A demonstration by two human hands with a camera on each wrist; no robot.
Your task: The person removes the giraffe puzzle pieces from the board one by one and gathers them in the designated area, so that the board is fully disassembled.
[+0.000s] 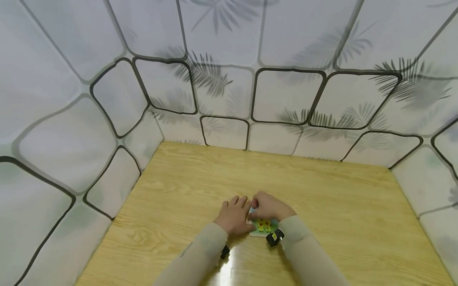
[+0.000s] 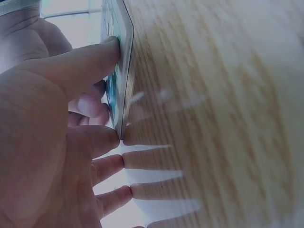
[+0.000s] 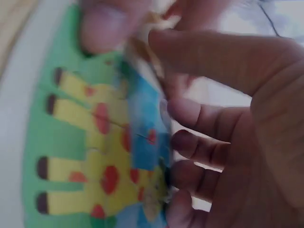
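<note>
We see pale walls (image 1: 282, 95) on three sides, printed with dark rounded outlines (image 1: 289, 70) and grey fern-like leaves (image 1: 212, 75). They enclose a yellow wood-grain tabletop (image 1: 340, 206), and we notice a white glare (image 1: 226, 272) on its near part.

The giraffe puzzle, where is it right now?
In the head view, the puzzle lies on the table, low and right of centre, touched by the left hand and partly hidden by the right hand.
</note>
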